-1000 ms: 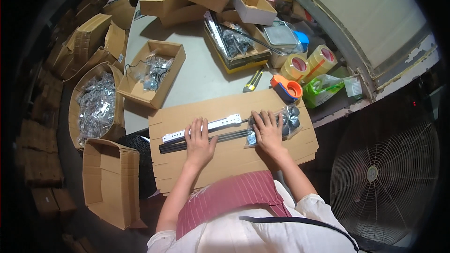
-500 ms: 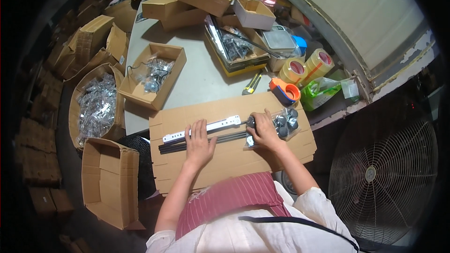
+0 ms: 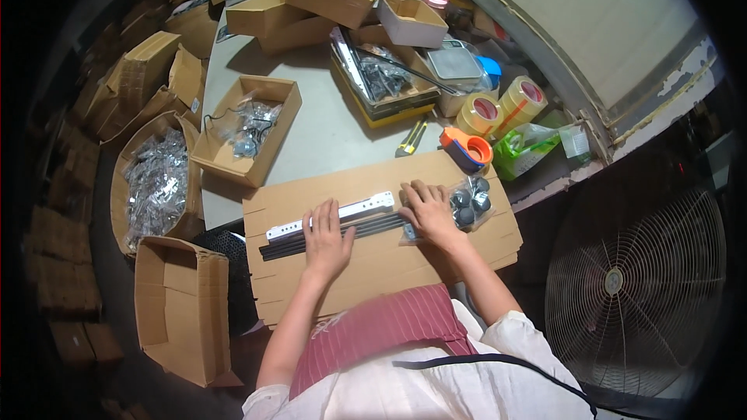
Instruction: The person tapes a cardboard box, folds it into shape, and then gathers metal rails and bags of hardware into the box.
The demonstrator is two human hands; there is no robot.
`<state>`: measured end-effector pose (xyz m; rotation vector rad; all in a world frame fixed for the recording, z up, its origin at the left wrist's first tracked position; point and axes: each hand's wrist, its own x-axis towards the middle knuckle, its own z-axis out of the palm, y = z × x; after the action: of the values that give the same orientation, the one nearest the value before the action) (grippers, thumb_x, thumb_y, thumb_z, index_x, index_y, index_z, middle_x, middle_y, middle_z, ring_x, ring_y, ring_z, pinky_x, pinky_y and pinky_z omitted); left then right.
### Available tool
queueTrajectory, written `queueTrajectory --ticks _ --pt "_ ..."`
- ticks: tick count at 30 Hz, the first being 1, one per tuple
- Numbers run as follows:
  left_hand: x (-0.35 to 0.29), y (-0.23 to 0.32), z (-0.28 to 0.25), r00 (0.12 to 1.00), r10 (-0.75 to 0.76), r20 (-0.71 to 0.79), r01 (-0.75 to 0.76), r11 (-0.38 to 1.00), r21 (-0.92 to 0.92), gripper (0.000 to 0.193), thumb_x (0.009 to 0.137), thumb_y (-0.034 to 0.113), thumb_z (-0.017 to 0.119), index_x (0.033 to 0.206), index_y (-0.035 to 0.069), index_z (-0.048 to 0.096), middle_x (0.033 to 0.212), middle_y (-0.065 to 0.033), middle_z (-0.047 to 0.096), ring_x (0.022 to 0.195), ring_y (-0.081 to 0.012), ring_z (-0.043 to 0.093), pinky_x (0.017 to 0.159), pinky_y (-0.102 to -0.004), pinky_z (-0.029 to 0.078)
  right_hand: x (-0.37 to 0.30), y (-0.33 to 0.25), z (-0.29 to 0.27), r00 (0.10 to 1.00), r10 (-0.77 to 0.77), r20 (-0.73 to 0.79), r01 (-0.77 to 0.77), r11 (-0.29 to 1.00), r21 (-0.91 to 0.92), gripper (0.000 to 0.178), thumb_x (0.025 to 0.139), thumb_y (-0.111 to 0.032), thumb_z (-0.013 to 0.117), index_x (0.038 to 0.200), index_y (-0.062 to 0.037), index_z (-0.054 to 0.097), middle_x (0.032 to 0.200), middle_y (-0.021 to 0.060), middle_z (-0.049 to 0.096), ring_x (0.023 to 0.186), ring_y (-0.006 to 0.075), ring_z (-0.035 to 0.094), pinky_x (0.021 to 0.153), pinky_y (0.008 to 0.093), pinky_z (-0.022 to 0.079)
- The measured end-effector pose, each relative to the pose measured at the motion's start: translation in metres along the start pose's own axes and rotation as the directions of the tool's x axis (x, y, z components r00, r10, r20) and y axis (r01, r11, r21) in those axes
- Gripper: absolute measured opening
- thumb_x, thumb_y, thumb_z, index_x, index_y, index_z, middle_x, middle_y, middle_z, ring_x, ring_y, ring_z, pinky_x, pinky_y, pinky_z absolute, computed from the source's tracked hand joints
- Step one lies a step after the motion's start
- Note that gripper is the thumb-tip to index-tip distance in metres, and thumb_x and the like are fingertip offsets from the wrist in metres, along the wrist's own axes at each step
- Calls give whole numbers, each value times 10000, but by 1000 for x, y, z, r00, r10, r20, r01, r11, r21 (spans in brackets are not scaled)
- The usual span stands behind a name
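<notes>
A flat cardboard sheet [image 3: 389,268] lies in front of me. On it rest several thin black rods [image 3: 284,250] side by side, along with a white metal rail [image 3: 366,205] with small holes. My left hand [image 3: 327,241] lies over the rods and the rail's near edge, fingers stretched out. Farther right, my right hand [image 3: 430,214] is spread flat over the rods' right ends and part of a clear plastic bag [image 3: 472,204] holding dark rounded parts. What lies under my right palm is hidden.
An orange tape dispenser [image 3: 467,149], a yellow-and-black utility knife [image 3: 411,140] and tape rolls [image 3: 478,114] sit beyond the sheet. An open box [image 3: 280,128] holds bagged parts. At left are a box of small packets [image 3: 156,179] and another carton [image 3: 183,311]; a large fan [image 3: 615,281] stands right.
My right hand has gone from curled around a dark part to spread flat over the rod ends and bag. The left hand stays over the rods. The whole view has shifted slightly.
</notes>
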<state>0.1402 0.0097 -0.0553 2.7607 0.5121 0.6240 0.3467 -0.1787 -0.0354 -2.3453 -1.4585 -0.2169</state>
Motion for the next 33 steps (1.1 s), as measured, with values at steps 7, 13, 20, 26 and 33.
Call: queueTrajectory --ticks 7,13,20,26,33 --pt "-1 -2 -1 1000 -20 -1 20 999 -26 703 943 275 660 1477 -85 378 1469 -247 454 1389 -378 401 1199 -538 209 -17 38 -33 968 244 58 -232 960 -157 723 1004 -557 510 1577 -141 371 1615 172 364 1529 340 262 1228 617 40" --pt "-2 -4 0 1000 -15 -14 14 999 -48 712 935 258 673 1480 -84 370 1467 -255 456 1387 -391 406 1198 -538 212 -57 83 -25 896 432 102 -443 886 134 678 1050 -514 450 1614 -171 296 1704 113 195 1573 303 163 1209 628 84" --pt "0 -3 1 1000 -10 19 10 1000 -26 713 940 298 662 1465 -97 385 1481 -245 439 1417 -366 380 1207 -534 202 -48 65 -28 959 275 75 -232 906 -355 658 1020 -483 525 1557 -120 409 1683 152 233 1565 369 151 1175 712 49" --pt "-1 -2 5 1000 -10 7 11 1000 -19 724 934 313 664 1471 -85 384 1485 -237 433 1425 -363 367 1207 -535 204 -31 7 -5 971 164 171 -146 982 -117 837 972 -594 533 1595 -80 316 1651 175 304 1551 355 223 1228 638 53" --pt "-5 -7 4 999 -31 17 30 999 9 727 946 322 644 1479 -89 367 1474 -246 437 1432 -362 356 1207 -540 201 -11 -33 -13 990 -73 119 100 966 -239 739 992 -497 558 1541 -32 390 1577 169 432 1506 317 345 1242 607 113"
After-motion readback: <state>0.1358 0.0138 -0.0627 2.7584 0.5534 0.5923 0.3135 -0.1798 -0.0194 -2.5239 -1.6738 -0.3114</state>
